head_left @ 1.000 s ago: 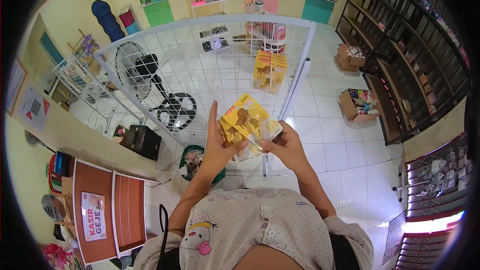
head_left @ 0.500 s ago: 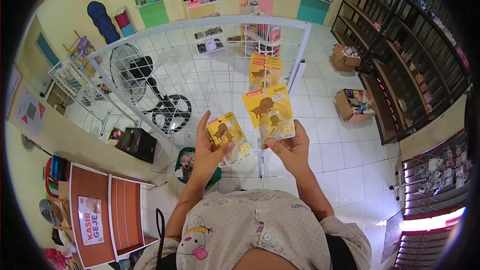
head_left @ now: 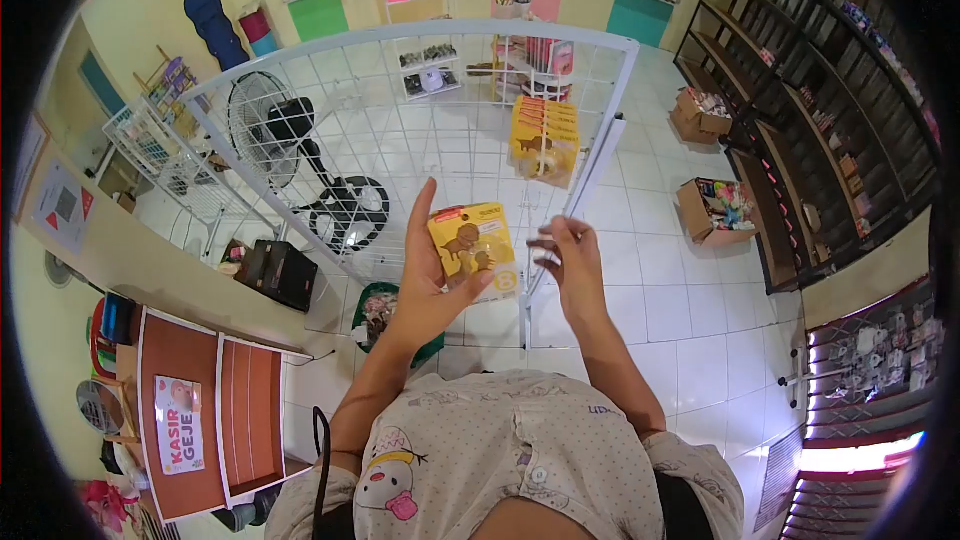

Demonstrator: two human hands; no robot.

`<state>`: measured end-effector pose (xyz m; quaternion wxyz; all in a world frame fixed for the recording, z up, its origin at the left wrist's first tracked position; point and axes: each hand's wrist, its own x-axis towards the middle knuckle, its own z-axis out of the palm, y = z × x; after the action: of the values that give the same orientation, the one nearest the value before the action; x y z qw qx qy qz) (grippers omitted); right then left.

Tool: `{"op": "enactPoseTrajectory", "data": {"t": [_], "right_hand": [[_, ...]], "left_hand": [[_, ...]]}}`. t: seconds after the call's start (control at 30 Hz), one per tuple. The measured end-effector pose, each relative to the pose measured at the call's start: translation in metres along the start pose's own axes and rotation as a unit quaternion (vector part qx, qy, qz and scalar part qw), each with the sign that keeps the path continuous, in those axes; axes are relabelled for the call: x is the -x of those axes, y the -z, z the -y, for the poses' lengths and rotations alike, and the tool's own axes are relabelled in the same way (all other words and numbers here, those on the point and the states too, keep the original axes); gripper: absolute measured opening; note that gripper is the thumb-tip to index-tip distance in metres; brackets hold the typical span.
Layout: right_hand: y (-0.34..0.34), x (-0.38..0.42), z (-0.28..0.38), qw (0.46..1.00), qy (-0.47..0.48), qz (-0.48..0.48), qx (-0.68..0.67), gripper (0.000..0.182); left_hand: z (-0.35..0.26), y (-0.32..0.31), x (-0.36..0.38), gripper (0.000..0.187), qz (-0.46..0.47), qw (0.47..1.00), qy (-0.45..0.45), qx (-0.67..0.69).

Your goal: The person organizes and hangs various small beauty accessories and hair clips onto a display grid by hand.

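Note:
In the middle of the head view, my left hand (head_left: 432, 290) is closed on a yellow blister-card package (head_left: 472, 248) with a brown animal picture, its thumb over the lower front. To the right, my right hand (head_left: 570, 258) is raised with bent fingers slightly apart and nothing visible in it. Beyond it, a row of similar yellow packages (head_left: 543, 145) hangs on the white wire grid panel (head_left: 400, 140).
A standing fan (head_left: 275, 130) is behind the grid at left. A green basket (head_left: 430, 348) and a black box (head_left: 284, 275) stand on the floor. Open cartons (head_left: 712, 212) and dark shelves (head_left: 790, 130) are at right, a brown counter (head_left: 255, 420) at lower left.
The yellow package from my right hand is out of it, and the hanging row looks fuller. My left hand has shifted slightly right and up with its package.

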<state>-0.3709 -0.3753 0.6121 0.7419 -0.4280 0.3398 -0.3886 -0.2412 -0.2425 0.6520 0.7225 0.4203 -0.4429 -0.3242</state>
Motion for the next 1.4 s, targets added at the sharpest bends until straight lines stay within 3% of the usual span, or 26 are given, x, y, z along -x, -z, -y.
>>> {"op": "enactPoseTrajectory", "data": {"t": [0.07, 0.17, 0.27, 0.37, 0.57, 0.87, 1.0, 1.1, 1.23, 1.33, 1.4], "right_hand": [[0.002, 0.012, -0.001, 0.998, 0.027, 0.061, 0.013, 0.035], [-0.012, 0.026, 0.002, 0.965, 0.202, 0.147, 0.077, 0.027], [-0.012, 0.024, 0.009, 0.930, 0.259, 0.164, 0.201, 0.032], [-0.018, 0.027, 0.026, 0.940, 0.234, 0.158, 0.193, 0.027], [-0.021, 0.031, 0.038, 0.894, 0.411, 0.150, 0.094, 0.030], [-0.026, 0.028, 0.051, 0.918, 0.379, 0.093, 0.074, 0.030], [-0.023, 0.029, 0.045, 0.903, 0.409, 0.094, 0.093, 0.029], [-0.028, 0.029, 0.048, 0.910, 0.401, 0.079, 0.075, 0.029], [-0.027, 0.012, 0.047, 0.935, 0.322, 0.054, 0.139, 0.034], [-0.021, -0.009, 0.033, 0.930, 0.334, 0.019, 0.149, 0.038], [-0.012, -0.010, 0.028, 0.920, 0.360, 0.017, 0.153, 0.046]], "left_hand": [[0.001, -0.002, 0.000, 0.100, -0.003, 0.999, 0.004, -0.035], [0.002, -0.007, -0.003, 0.100, 0.015, 1.000, 0.001, -0.027], [0.001, -0.010, -0.005, 0.096, 0.028, 0.999, -0.012, -0.028], [-0.002, -0.011, -0.007, 0.089, 0.014, 1.000, -0.021, 0.000], [-0.013, -0.012, -0.017, 0.072, -0.090, 0.994, -0.069, -0.004], [-0.018, 0.001, -0.018, 0.070, -0.201, 0.969, -0.127, -0.067], [-0.023, 0.000, -0.019, 0.068, -0.212, 0.948, -0.227, -0.074], [-0.031, -0.008, -0.019, 0.073, -0.164, 0.956, -0.227, -0.090], [-0.025, -0.021, -0.027, 0.075, -0.055, 0.962, -0.230, -0.140], [-0.029, -0.041, -0.035, 0.075, -0.027, 0.988, -0.138, -0.070], [-0.024, -0.046, -0.042, 0.074, -0.006, 0.984, -0.161, -0.072]]}}
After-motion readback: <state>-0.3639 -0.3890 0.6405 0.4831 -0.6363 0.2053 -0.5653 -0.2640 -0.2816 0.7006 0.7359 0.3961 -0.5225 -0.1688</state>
